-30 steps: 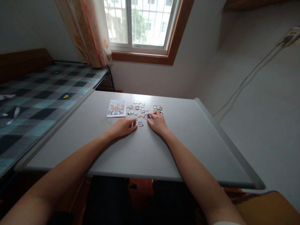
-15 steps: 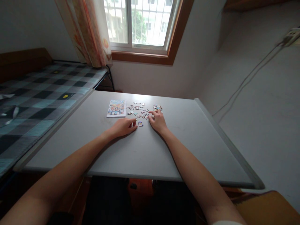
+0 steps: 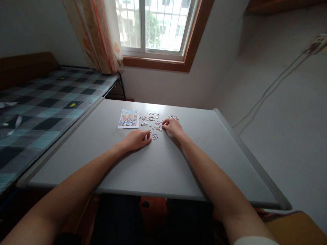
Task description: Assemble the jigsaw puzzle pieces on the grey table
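My left hand (image 3: pixel 139 139) rests on the table with its fingers curled and a gap between thumb and forefinger; I see nothing in it. Right beside its fingertips lies a small joined bit of jigsaw puzzle (image 3: pixel 155 136). My right hand (image 3: pixel 172 127) is at the right edge of the loose puzzle pieces (image 3: pixel 151 118), thumb and fingers drawn together in a pinch on what looks like one piece, mostly hidden by the fingertips. Behind that hand, a heap of more pieces (image 3: pixel 174 117) is partly covered. A printed picture sheet (image 3: pixel 128 119) lies left of the pieces.
The pale table (image 3: pixel 143 166) has raised side edges. A bed with a checked cover (image 3: pixel 89 85) stands along its left side. Beyond the far edge are a curtain (image 3: pixel 94 37) and a barred window (image 3: pixel 166 30). A cable (image 3: pixel 268 88) hangs on the right wall.
My right hand's fingers, spread over the pieces before, have closed into a pinch. My left hand stays by the joined bit. The whole view has shifted slightly.
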